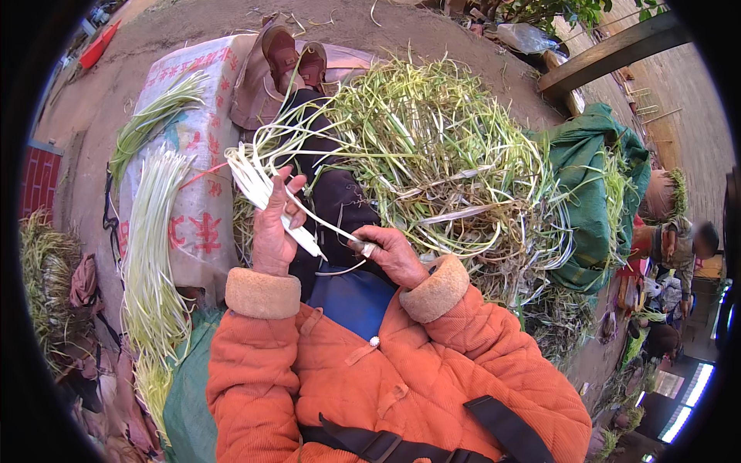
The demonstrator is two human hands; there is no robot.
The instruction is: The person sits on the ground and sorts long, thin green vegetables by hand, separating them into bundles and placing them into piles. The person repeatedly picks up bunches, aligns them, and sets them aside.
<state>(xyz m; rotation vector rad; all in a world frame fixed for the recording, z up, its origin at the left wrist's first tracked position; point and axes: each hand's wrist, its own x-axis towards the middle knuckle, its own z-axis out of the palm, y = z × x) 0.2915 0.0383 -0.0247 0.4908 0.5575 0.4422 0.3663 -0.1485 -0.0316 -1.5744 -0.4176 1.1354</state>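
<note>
In my left hand is a bunch of pale white stalks with long yellow-green leaves that trail up and to the right over my legs. My right hand pinches the end of a single white stalk, which runs across from the left hand. A large tangled heap of green and yellow leafy stalks lies to the right of my legs. To the left, a long bundle of pale stalks and a smaller greener bundle rest on a white woven sack with red writing.
A green cloth sack stands right of the heap. At far left lie more stalks on the ground. A wooden beam crosses the upper right. Other people are at the far right edge. A red basin sits upper left.
</note>
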